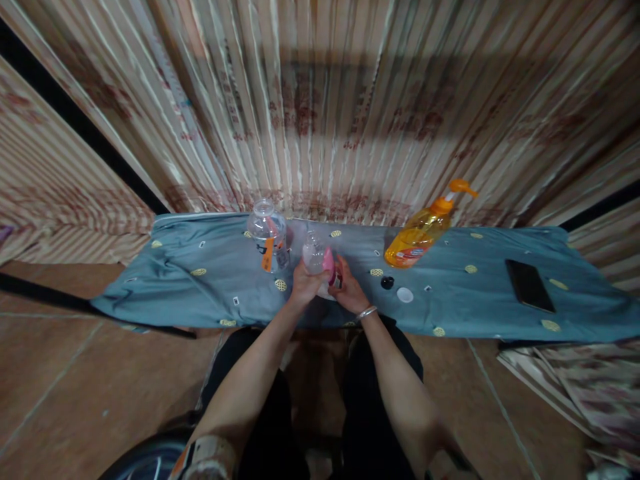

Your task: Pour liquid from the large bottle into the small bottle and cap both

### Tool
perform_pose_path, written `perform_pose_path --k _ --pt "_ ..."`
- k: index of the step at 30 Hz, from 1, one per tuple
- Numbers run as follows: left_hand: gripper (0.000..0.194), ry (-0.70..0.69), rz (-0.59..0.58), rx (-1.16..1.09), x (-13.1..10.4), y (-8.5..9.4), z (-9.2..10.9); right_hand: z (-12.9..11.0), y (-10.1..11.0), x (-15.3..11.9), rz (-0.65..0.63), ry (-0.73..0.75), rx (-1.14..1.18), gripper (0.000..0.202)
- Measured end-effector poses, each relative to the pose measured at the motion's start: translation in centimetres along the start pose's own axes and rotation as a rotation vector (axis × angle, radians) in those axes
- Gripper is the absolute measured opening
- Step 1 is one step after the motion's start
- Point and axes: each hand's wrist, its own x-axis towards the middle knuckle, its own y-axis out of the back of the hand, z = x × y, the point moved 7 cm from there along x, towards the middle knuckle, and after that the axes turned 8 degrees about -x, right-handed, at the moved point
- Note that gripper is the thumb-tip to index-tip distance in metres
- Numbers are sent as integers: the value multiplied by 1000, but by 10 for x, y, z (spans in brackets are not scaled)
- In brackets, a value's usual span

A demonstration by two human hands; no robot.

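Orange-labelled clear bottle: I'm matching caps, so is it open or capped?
Open: the orange-labelled clear bottle shows a bare rim at its top, with no cap on it.

The bare left forearm [254, 367] and bare right forearm [397, 373] slant forward and inward, the left hand [305, 283] and right hand [351, 293] close together, fingers [344, 268] curled toward each other.

On my feed, a phone [530, 285] lies on the cloth [470, 307], toward the right. I see a curtain [320, 100] behind and floor [60, 380] below.
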Motion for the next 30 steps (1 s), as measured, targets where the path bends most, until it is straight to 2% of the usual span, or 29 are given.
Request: perform_pose_path --k 5,9,14,17,22,26,28,30 --pt "38 -125 -45 150 -4 4 14 21 13 1 95 -1 -157 72" --pt "39 -174 -83 239 -4 6 19 22 9 6 113 77 -376 64" --pt "40 -201 -112 384 2 10 17 12 -9 5 1 49 -787 55" --pt "40 -214 -119 415 5 12 16 4 -12 -3 -70 11 -954 50" --pt "44 -218 -130 432 8 12 16 -11 -7 -25 -126 35 -1030 50" --pt "43 -209 -149 463 9 11 15 -22 -3 -46 -173 60 -974 43" --pt "42 -209 -150 472 9 10 15 -27 4 -55 -167 83 -908 38" --pt "43 -212 -155 473 8 10 16 -28 20 -63 -113 88 -853 40"
